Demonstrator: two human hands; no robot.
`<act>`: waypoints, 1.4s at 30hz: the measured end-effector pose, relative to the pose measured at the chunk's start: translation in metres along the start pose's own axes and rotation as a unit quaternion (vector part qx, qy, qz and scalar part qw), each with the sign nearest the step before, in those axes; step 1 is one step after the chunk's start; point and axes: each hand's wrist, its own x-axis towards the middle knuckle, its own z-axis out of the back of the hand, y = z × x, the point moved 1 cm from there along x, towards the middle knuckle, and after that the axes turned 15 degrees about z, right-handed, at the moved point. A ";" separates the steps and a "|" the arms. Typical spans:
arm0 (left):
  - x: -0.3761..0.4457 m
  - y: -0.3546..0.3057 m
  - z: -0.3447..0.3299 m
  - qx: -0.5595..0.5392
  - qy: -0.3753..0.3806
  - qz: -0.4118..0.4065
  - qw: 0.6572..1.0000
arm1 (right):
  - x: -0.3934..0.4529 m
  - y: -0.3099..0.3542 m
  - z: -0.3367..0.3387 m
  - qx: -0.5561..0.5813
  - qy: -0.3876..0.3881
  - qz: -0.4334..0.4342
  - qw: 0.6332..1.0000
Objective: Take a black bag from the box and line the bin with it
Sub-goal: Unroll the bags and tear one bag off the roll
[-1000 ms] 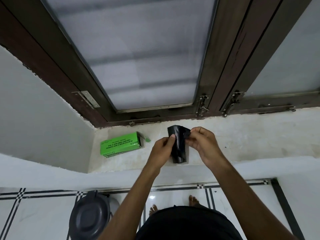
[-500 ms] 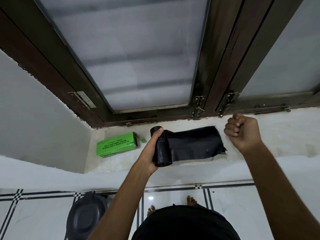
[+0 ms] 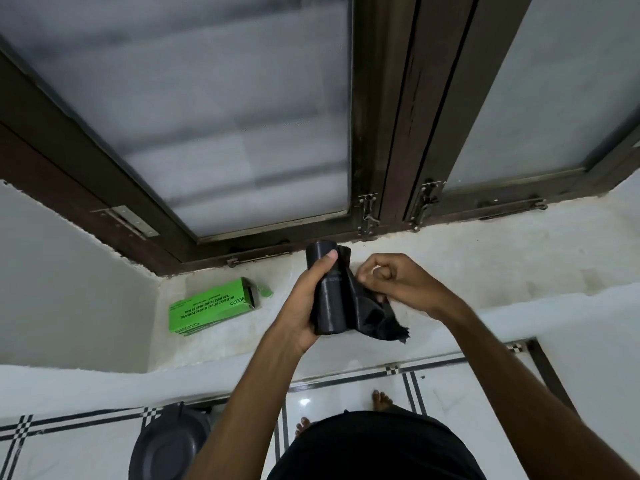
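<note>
now | left hand (image 3: pixel 304 306) grips bag roll (image 3: pixel 329 299) | right hand (image 3: pixel 391 282) pinches loose end | box (image 3: pixel 211 308) open

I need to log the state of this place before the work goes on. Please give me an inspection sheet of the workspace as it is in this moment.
Surface: pale stone window ledge, stained, under a closed window.
Job's things: roll of black bags held above the ledge, a loose bag end pulled off to its right; green box lying on the ledge at the left, its end flap open; dark bin on the floor below, lid closed, not yet lined.
Clutter: nothing seen.
Hands: left hand wrapped around the roll; right hand pinching the loose bag end.
Cables: nothing seen.
Surroundings: dark wooden window frame with frosted panes and metal latches; white tiled floor with black lines; bare feet.
</note>
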 end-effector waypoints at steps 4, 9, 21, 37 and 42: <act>-0.003 -0.007 0.011 -0.050 -0.009 -0.013 0.999 | -0.001 0.004 0.002 0.021 -0.015 0.038 0.999; -0.008 -0.003 0.002 -0.017 -0.005 -0.015 1.000 | 0.011 0.003 -0.007 0.057 0.104 -0.011 0.993; -0.015 -0.008 0.025 -0.101 -0.019 -0.036 0.994 | 0.006 0.009 0.030 0.123 -0.042 0.031 0.991; 0.009 0.014 0.031 -0.085 -0.065 0.012 0.994 | -0.062 -0.019 0.164 -0.392 -0.381 -0.129 0.827; 0.012 0.014 0.012 -0.027 -0.073 -0.003 0.997 | -0.046 -0.012 0.114 -0.554 -0.323 -0.079 0.763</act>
